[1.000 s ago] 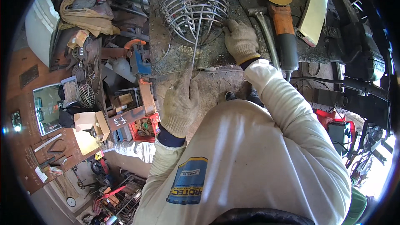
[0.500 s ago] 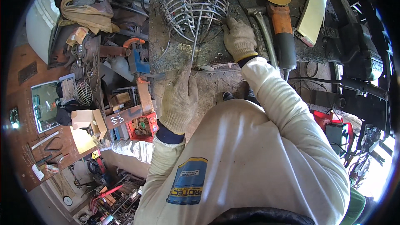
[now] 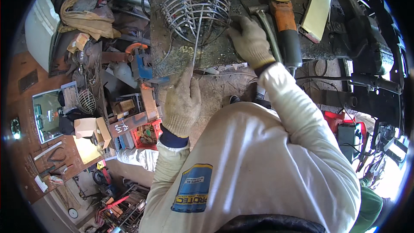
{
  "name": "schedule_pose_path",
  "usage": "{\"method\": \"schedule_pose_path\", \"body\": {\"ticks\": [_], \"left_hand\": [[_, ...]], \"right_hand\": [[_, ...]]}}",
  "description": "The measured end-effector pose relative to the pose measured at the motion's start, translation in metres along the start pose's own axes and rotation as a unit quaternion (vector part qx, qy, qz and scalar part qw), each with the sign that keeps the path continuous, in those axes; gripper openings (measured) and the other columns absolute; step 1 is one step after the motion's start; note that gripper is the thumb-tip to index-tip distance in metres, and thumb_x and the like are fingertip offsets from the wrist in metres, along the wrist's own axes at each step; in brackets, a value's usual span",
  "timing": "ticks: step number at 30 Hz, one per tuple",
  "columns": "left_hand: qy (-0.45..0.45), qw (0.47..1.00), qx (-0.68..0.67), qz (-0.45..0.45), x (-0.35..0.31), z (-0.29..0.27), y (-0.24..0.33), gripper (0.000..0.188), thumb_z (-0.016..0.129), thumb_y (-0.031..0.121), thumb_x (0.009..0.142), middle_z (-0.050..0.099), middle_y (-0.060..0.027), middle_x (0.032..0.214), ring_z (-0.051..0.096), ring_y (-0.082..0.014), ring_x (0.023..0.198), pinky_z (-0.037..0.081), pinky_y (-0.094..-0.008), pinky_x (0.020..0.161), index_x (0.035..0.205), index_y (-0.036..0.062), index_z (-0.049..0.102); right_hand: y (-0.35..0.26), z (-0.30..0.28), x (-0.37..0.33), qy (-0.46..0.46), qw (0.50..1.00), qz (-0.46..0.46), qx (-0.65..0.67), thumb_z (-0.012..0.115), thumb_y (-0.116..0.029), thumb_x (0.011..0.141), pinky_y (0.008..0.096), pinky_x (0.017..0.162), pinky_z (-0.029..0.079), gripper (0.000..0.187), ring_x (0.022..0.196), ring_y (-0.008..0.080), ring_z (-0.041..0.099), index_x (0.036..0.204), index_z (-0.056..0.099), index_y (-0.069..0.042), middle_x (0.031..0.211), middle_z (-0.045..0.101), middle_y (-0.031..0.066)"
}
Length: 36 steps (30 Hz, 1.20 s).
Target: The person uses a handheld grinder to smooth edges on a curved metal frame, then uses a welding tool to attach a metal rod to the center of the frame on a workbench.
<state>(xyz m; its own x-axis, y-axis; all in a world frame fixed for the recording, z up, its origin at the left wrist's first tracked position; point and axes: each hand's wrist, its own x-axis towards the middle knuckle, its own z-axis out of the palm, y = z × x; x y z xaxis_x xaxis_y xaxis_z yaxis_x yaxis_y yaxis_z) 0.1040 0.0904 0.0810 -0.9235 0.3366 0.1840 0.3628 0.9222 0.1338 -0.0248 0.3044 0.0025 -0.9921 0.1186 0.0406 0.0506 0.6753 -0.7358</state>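
1. A round wire cage (image 3: pixel 196 13) of bent steel rods lies on the far, scorched metal bench (image 3: pixel 215 54).
2. The left hand (image 3: pixel 182 103), in a knitted glove, is clenched round the near end of a thin straight rod (image 3: pixel 196 39) that reaches into the cage.
3. The right hand (image 3: pixel 250 41), gloved alike, presses on the cage's right rim; its grip cannot be told.
4. An orange-bodied grinder (image 3: pixel 284 21) with a yellow disc lies just right of it.

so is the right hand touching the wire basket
Touching: the head view shows the gloved right hand with fingertips on the wire basket at its right rim.
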Motion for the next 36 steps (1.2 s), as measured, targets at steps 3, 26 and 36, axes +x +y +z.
{"method": "schedule_pose_path", "body": {"ticks": [3,26,36], "left_hand": [[-0.032,0.993,-0.095,-0.066,0.001,-0.002,0.001,0.029,0.063,0.010,0.094,0.063,-0.0206,0.134,0.069,-0.0333,0.100,0.057,-0.0403,0.077,0.116,-0.0072,0.062],[0.011,0.999,-0.048,-0.021,-0.003,0.006,-0.008,0.050,0.061,0.008,0.095,0.067,-0.0203,0.126,0.069,-0.0336,0.105,0.057,-0.0375,0.086,0.144,0.0011,0.050],[0.045,0.999,-0.003,-0.003,-0.004,0.012,-0.007,0.052,0.058,0.013,0.097,0.070,-0.0203,0.120,0.069,-0.0377,0.095,0.056,-0.0427,0.083,0.147,0.0042,0.047]], "right_hand": [[0.011,-0.035,-0.060,0.152,0.971,-0.092,0.157,0.075,-0.018,0.089,0.0384,0.088,0.057,0.038,0.101,0.0275,0.070,0.123,0.066,-0.004,0.109,0.070,0.0158],[0.183,-0.194,-0.094,0.571,0.737,0.360,0.020,0.081,-0.044,0.080,0.0446,0.094,0.052,0.078,0.108,0.0378,0.066,0.131,0.050,0.008,0.120,0.066,0.0250],[0.238,-0.210,-0.089,0.524,0.809,0.261,-0.060,0.078,-0.044,0.081,0.0454,0.096,0.051,0.066,0.116,0.0381,0.065,0.124,0.064,0.004,0.122,0.069,0.0225]]}}
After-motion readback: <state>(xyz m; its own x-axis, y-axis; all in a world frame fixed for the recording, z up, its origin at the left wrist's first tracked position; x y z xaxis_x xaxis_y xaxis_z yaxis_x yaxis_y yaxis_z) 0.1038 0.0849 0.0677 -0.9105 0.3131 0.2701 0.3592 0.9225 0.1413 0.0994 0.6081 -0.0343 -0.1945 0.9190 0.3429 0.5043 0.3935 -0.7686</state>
